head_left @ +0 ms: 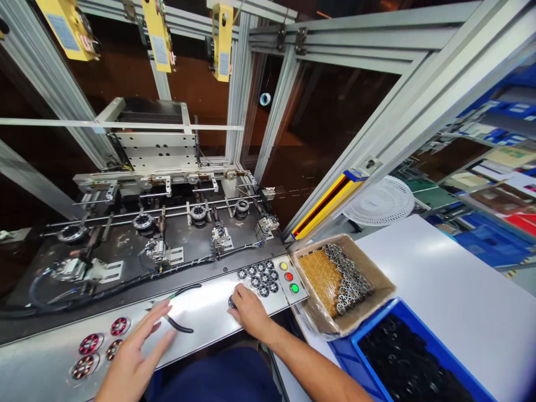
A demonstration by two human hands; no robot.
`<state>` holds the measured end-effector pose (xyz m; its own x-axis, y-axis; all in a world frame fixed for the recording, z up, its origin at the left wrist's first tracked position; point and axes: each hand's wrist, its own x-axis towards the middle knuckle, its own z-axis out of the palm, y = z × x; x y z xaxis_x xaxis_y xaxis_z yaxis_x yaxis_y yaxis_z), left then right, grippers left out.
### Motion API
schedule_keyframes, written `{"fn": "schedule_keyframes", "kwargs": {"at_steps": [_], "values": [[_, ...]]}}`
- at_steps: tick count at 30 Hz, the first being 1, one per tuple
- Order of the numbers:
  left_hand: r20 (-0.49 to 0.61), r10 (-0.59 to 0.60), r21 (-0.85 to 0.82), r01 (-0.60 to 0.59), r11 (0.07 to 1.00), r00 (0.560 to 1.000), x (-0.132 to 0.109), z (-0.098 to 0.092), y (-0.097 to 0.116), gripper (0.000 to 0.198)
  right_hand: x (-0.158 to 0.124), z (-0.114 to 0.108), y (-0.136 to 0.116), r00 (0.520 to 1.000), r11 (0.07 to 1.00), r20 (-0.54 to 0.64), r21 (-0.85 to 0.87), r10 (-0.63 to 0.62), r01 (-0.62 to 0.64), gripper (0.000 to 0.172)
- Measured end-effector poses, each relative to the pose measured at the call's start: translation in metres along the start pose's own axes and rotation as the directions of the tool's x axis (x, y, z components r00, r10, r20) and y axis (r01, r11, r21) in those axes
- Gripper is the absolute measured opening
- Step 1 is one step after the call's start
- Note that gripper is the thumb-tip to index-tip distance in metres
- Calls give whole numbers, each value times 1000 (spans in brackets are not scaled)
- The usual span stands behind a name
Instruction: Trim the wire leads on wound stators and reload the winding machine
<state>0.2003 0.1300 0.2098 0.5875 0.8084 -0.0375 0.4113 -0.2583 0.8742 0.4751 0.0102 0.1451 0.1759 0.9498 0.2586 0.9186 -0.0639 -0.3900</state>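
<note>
While the fingers (238, 295) of the right hand (251, 314) curl down onto a small dark ring (231, 302) lying on the steel ledge (209, 312) at the front of the machine, they touch it at its edge, though I cannot tell whether they actually pinch it. The left hand (136, 354) hovers flat and open just above the same ledge, fingers spread and gripping nothing, their tips over the black-handled pliers (184, 328) that lie between the 2 hands. Just beyond the right hand sits a tight cluster of dark rings (260, 277), and beside that cluster are 3 round buttons (288, 276) (yellow, red and green, in a row). To the left of the left hand, 4 red-and-copper wound coils (90, 343) rest on the ledge near its front edge. Behind the ledge, under a clear guard, the black machine bed (125, 245) carries a row of round fixtures on rails. On the right, a white table (439, 279) holds an open cardboard box (379, 287) with stacked metal rings (349, 276) along a yellow honeycomb pad (322, 279), and touching it in front is a blue bin (347, 349) full of black parts (402, 357). A white fan (381, 201) stands farther back.
</note>
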Motion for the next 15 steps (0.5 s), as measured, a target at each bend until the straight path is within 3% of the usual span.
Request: {"fn": "schedule_keyframes", "kwargs": {"at_steps": [2,5,7,9,12,15], "values": [[80,-138,-169,150,974,987,-3,7,-2,55,6,-2,-8,999,997,-7,76,-32,33,22],[247,-285,-419,367,830,926,-5,14,25,61,16,-17,-38,991,962,-50,241,-120,129,26],[362,-283,-593,454,664,888,-7,13,53,58,22,-34,-69,977,898,-131,390,-166,205,31],[438,-194,-726,473,499,878,-11,10,78,51,27,-54,-101,949,772,-264,561,-173,297,37],[385,-106,-828,394,398,917,-19,7,96,46,36,-78,-133,892,599,-427,679,-148,425,45],[195,-161,-840,250,481,967,-22,6,92,39,43,-88,-142,843,631,-480,583,-242,513,52]]}}
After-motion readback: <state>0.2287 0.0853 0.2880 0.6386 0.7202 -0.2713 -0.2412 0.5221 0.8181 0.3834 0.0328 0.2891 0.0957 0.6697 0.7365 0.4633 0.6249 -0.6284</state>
